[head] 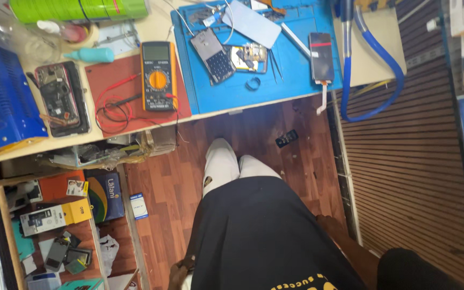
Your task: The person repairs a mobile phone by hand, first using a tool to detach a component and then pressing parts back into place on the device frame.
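Neither hand is showing in the view, so their state cannot be told. The person's dark shirt [264, 236] is filling the near centre. On the far bench, a yellow multimeter [158, 75] is lying left of a blue mat [296, 70] that is bearing an opened phone [213, 55] and a second phone [321, 56].

Both hands are out of view. The green roll [79, 9] is cut off at the far edge, the blue box [1, 91] at the left edge.
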